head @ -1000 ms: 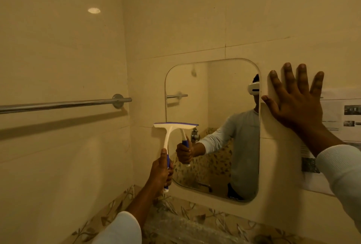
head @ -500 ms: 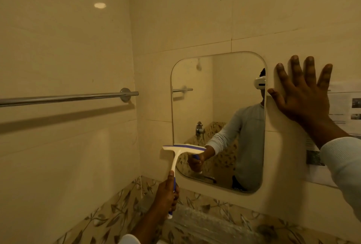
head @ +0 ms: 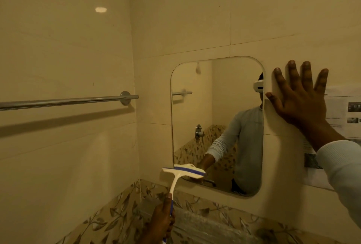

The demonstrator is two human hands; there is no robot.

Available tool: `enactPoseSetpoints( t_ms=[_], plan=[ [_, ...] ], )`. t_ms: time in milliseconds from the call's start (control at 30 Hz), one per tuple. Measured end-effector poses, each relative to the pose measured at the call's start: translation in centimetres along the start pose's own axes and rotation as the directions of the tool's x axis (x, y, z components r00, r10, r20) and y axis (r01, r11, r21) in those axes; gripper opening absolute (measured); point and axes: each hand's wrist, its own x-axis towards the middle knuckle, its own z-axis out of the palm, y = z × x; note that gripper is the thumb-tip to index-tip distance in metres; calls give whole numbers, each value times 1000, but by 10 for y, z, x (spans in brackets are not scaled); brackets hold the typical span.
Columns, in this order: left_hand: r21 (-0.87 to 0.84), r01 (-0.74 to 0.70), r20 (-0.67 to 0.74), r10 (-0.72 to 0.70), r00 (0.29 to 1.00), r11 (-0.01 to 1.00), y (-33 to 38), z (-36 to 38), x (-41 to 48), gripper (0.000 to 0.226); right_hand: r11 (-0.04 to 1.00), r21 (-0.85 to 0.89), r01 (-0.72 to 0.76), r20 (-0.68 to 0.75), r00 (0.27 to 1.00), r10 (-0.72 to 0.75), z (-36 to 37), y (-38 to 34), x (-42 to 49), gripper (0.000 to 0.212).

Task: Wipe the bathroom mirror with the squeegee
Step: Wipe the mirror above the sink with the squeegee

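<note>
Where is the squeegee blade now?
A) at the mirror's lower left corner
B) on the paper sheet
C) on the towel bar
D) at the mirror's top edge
A: the squeegee lies with its blade across the lower left corner of the mirror, its handle gripped by the left hand.

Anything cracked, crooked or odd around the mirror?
Nothing stands out. The mirror looks whole and straight; the left hand holds the squeegee at its bottom-left corner; the right hand lies flat on the wall.
</note>
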Motion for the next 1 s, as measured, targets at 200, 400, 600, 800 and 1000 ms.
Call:
enactPoseSetpoints(
  t_ms=[200, 400, 600, 800, 1000],
  plan=[
    [33, -42, -60, 44, 997, 999, -15, -7, -5, 58, 1000, 4, 0, 19, 1000, 0, -2, 0, 1, 86],
    [-44, -166, 54, 168, 984, 985, 45, -7, -39, 64, 1000, -9, -5, 13, 1000, 6, -2, -1, -1, 86],
    [-178, -459, 117, 482, 868, 870, 201, 19, -87, 64, 1000, -10, -11, 18, 1000, 11, -2, 0, 1, 85],
    [-229, -568, 115, 602, 790, 790, 314, 48, -113, 68, 1000, -16, -19, 36, 999, 20, -3, 1, 0, 83],
    [-219, -580, 132, 613, 779, 784, 347, 64, -114, 70, 999, -27, -19, 36, 999, 20, -1, 2, 0, 83]
  ],
)
